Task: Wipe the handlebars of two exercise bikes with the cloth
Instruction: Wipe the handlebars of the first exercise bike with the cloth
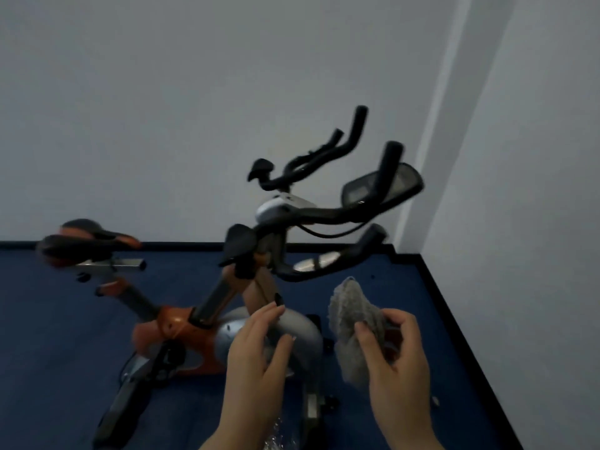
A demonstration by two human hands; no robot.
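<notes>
Two orange and grey exercise bikes stand one behind the other on the blue floor. The near bike's black handlebars [328,216] spread across the middle of the view with a dark console [383,186] at their right end. Behind them rise the far bike's black handlebars [311,160]. My right hand [396,362] grips a bunched grey cloth [350,323] below the near handlebars, apart from them. My left hand [259,355] hovers beside it with relaxed fingers, holding nothing, in front of the grey flywheel cover [302,329].
An orange and black saddle [84,241] sticks out at the left. A grey wall runs behind the bikes, and a second wall meets it in the corner at the right. Black skirting [454,313] edges the blue floor [48,336].
</notes>
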